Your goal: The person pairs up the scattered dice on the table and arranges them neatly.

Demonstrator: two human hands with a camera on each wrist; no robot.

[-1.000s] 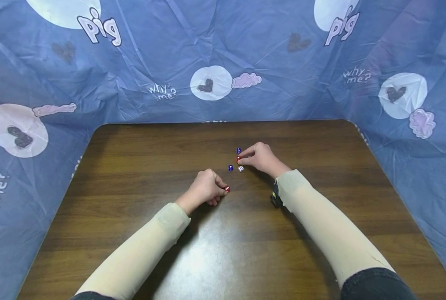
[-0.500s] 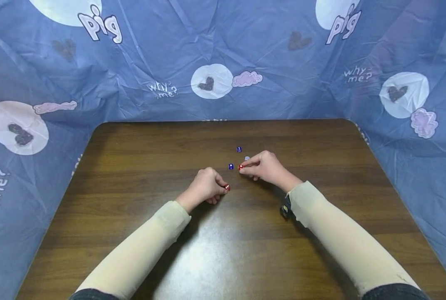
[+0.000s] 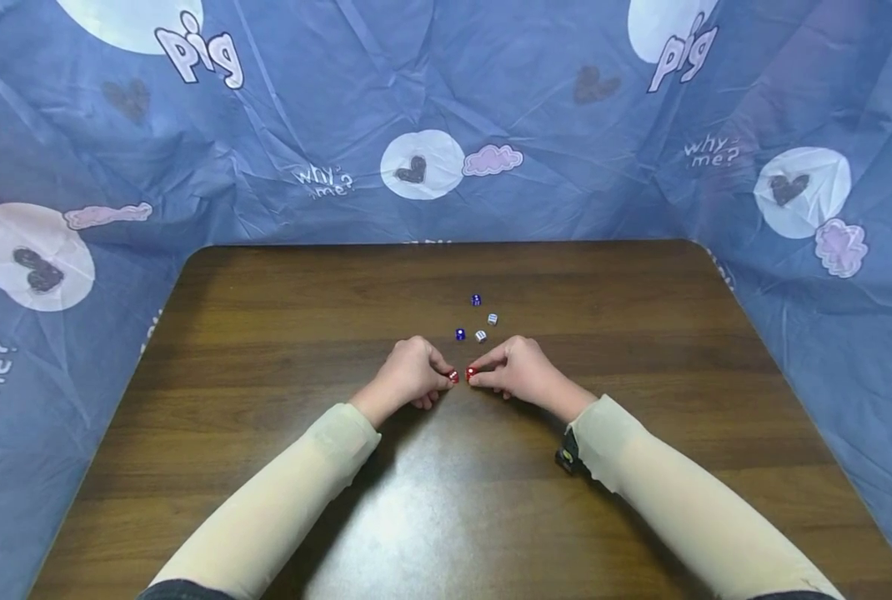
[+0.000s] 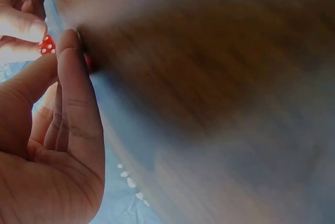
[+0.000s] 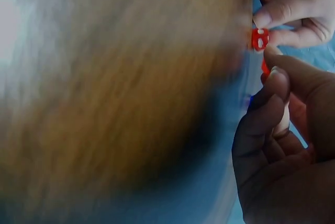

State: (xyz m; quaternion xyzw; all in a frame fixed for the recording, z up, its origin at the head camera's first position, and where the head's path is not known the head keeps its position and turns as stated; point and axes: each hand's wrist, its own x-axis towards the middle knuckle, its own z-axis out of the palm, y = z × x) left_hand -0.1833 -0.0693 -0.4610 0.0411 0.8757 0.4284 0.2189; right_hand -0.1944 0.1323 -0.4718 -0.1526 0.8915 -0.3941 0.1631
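Between thumb and finger, my left hand [image 3: 413, 372] pinches a red die [image 3: 453, 377] with white pips, low over the table. Facing it, my right hand [image 3: 523, 372] pinches a second red die [image 3: 470, 373]. A narrow gap separates the two red dice in the head view. Each wrist view shows the opposite hand's die clearly: the right hand's die [image 4: 47, 45] in the left one, the left hand's die [image 5: 260, 39] in the right one. Behind the hands lie two blue dice, one nearer [image 3: 460, 334] and one farther [image 3: 476, 300], and two white dice, one nearer [image 3: 480, 336] and one farther [image 3: 493, 319].
The brown wooden table [image 3: 281, 317] has rounded far corners. A blue printed cloth [image 3: 281, 125] hangs behind it and along both sides. A dark device [image 3: 567, 452] sits at the right wrist, close above the tabletop.
My right hand has carried its red die from among the blue and white dice toward me, beside the left hand's die. Both white dice now show. The left hand has stayed put.
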